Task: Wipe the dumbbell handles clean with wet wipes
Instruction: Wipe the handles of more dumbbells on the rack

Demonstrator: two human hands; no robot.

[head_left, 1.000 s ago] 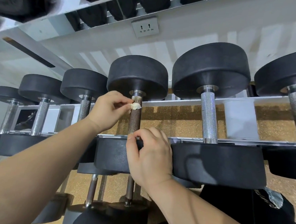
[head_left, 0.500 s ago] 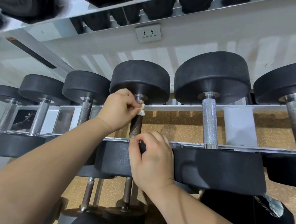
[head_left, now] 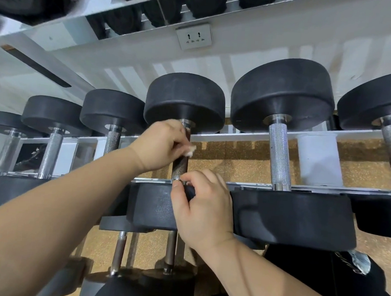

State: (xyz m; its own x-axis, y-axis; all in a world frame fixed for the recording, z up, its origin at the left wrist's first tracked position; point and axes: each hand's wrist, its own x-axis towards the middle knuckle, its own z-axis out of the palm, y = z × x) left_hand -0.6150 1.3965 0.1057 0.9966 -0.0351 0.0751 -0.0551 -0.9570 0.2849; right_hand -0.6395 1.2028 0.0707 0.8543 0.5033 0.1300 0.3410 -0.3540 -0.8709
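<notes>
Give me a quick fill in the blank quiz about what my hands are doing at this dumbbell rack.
1. The left hand presses a white ____ against the middle handle.
2. The right hand pinches the ____ handle at its near end.
3. That handle looks ____ than the shiny handle on its right.
Missing words: wipe; same; darker.

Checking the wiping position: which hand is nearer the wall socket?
Left. The left hand presses a wipe on the handle's far end, below the socket; the right hand pinches its near end.
</notes>
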